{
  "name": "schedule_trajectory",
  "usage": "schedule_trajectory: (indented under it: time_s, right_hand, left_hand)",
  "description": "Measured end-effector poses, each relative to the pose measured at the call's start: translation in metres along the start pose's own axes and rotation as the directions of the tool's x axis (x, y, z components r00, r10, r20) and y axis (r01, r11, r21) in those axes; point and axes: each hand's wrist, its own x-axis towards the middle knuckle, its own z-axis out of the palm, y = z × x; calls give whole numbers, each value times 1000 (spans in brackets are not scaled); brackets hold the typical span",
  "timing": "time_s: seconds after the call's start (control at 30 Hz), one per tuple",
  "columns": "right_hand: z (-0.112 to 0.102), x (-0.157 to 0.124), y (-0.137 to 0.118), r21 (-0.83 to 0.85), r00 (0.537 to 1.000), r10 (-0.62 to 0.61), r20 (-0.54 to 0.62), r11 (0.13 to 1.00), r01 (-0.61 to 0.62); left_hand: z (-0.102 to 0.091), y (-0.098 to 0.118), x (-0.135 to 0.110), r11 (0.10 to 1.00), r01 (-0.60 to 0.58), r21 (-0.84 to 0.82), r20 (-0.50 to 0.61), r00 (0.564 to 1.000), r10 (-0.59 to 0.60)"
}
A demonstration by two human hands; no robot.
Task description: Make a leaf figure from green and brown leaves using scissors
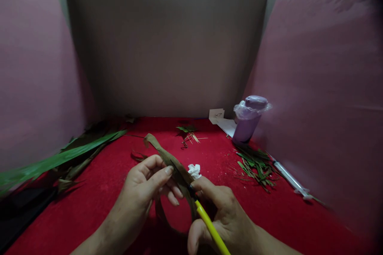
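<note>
My left hand (148,185) pinches a brown dried leaf strip (167,157) between thumb and fingers. The strip curls up and away towards the back and loops down under my hands. My right hand (223,215) is closed round a yellow-handled tool (211,229) with a dark tip that rests on the strip beside my left thumb. A small white crumpled piece (194,170) lies on the red cloth just behind the tool's tip.
A red cloth (104,191) covers the surface, walled by pink and brown boards. Long green leaves (60,159) lie at the left. A purple cup (248,121) wrapped in plastic stands at back right, with leaf trimmings (255,165), a white pen-like stick (289,179) and paper (223,121) nearby.
</note>
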Motion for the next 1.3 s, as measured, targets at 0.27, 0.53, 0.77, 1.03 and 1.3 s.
schedule_trajectory:
  time_s: [0.27,0.53,0.77,1.03,1.3]
  right_hand:
    - [-1,-1,0,-53,1000,-16,3,998,16]
    - [-2,-1,7,-72,999,-32,18,997,33]
    - [-1,0,3,-72,999,-30,22,997,32]
    - [1,-2,5,-133,999,-20,29,991,24]
    - [0,-3,-2,-85,998,56,30,995,-54]
  left_hand:
    - [0,0,0,1000,6,-8,-3,1000,-6]
    - [0,0,0,1000,7,-23,-3,1000,-7]
    - [1,1,0,1000,12,-13,-11,1000,-12]
    - [-3,4,-1,999,-43,-24,-104,994,40]
    - [-4,3,2,998,-46,-32,-110,993,43]
